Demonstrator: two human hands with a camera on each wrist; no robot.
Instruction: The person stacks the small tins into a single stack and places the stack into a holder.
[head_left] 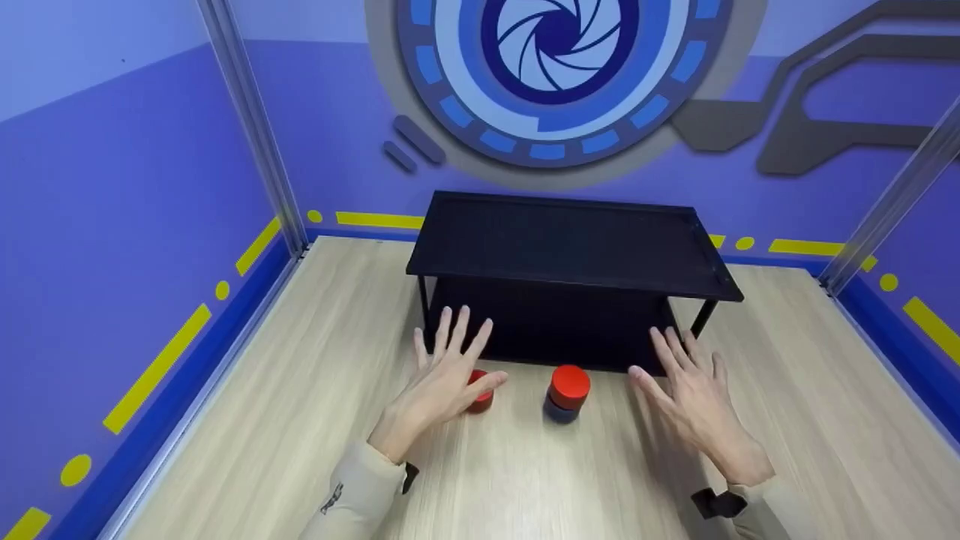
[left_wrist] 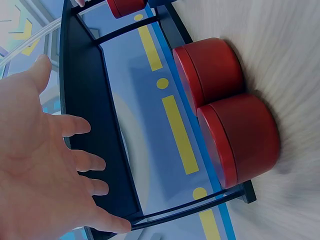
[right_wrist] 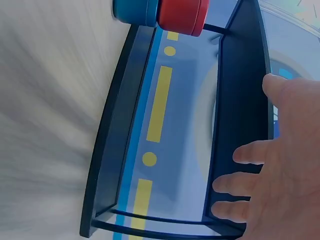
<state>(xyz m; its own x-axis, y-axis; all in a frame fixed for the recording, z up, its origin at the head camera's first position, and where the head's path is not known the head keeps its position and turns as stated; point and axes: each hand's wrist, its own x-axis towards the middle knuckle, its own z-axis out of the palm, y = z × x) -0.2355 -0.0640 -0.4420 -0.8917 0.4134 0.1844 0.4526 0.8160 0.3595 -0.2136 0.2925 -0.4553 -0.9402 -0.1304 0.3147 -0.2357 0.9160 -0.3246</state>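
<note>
My left hand (head_left: 442, 382) hovers with spread fingers above a red round tin (head_left: 480, 403), which it partly hides. The left wrist view shows two red tins there, a rear one (left_wrist: 215, 70) and a nearer one (left_wrist: 247, 137), side by side on the table. To their right stands a stack: a red tin (head_left: 570, 386) on top of a dark blue tin (head_left: 561, 412). My right hand (head_left: 694, 397), fingers extended and holding nothing, is to the right of that stack, by the front right corner of a black two-tier rack (head_left: 570, 240).
The rack stands on a wood-grain table (head_left: 360, 322) close to the back panel (head_left: 330, 135), which is blue-purple with a printed round emblem. Side panels on metal posts (head_left: 259, 120) border the table left and right.
</note>
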